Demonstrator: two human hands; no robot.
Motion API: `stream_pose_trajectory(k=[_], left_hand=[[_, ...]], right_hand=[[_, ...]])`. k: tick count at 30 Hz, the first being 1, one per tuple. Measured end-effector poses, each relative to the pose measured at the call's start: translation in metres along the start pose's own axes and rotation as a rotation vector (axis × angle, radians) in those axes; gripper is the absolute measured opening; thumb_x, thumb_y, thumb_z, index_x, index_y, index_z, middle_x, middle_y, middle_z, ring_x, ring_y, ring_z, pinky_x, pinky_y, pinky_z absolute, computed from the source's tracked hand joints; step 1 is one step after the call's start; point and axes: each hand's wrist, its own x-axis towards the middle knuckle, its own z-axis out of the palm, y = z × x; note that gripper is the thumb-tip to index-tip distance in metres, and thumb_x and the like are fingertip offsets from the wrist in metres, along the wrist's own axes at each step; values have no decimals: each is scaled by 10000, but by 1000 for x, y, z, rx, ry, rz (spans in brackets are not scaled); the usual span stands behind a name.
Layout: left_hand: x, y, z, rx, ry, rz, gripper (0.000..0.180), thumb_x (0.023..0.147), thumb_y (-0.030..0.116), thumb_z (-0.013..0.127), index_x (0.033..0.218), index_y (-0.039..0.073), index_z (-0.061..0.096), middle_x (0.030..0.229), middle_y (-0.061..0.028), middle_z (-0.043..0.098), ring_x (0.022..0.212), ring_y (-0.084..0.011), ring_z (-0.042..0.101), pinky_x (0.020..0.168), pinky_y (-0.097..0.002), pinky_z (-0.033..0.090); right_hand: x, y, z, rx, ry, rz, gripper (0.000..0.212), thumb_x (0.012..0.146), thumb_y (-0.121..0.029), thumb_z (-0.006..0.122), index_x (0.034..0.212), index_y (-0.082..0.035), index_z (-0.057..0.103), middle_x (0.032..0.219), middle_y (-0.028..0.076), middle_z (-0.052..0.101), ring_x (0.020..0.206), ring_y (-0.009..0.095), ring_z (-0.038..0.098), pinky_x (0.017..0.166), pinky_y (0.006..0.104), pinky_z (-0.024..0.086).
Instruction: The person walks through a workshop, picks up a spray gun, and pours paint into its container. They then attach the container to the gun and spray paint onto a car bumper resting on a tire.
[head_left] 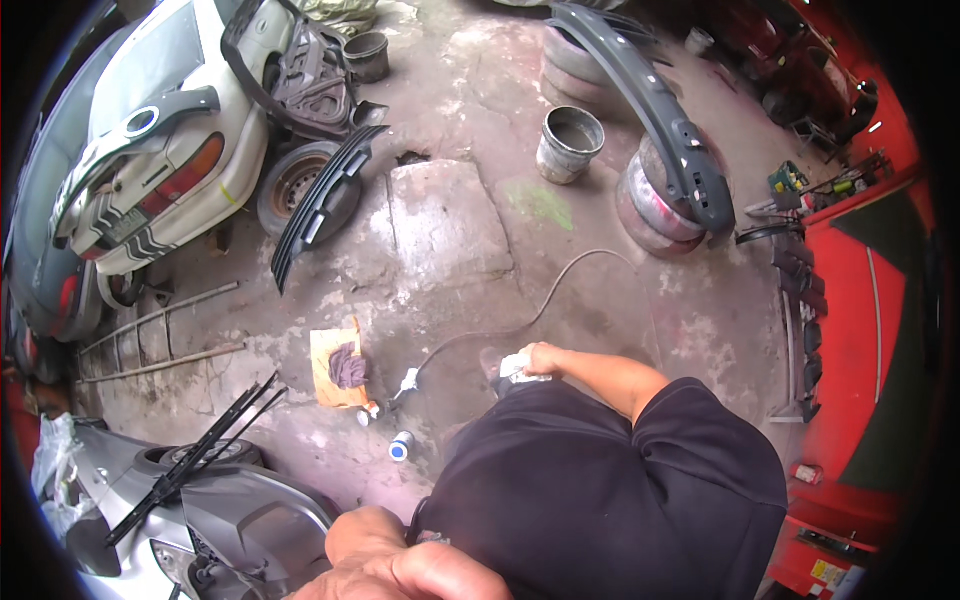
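Note:
My right arm reaches leftward across my dark clothing. My right hand [541,360] is closed on a crumpled white cloth [518,369], though its fine detail is too small to make out. At the lower edge, my left hand [410,565] is very close and partly cut off; how its fingers are set is unclear. Left of the white cloth, a thin hose [530,322] ends at a small white piece [409,380] on the floor. Near it stands a white can with a blue top [401,447]. A purple-grey rag [348,366] lies on orange-brown paper [323,350].
A silver car body part [265,510] fills the lower left, with black strips [195,455] across it. A white car [175,180] stands upper left beside a wheel [300,190]. Ahead are a bucket [570,147] and a dark bumper [650,105] on painted drums [650,205].

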Motion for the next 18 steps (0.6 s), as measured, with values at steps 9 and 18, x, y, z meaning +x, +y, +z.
stream_pose_trajectory(k=[9,18], left_hand=[[14,-41,21,-34,38,83,77,1044,217,622,1071,191,555,848,92,686,952,-210,619,852,-496,439],[-146,-163,-196,666,455,-788,494,1057,310,643,1469,90,483,1314,-111,595,1158,-206,610,915,-344,557]], right_hand=[[15,30,3,235,5,-106,571,768,-155,785,1326,-124,666,1252,130,727,1181,297,686,990,413,545],[-97,-144,-75,1098,338,-530,422,877,-17,551,1290,10,635,1063,72,739,924,147,712,818,295,581]])
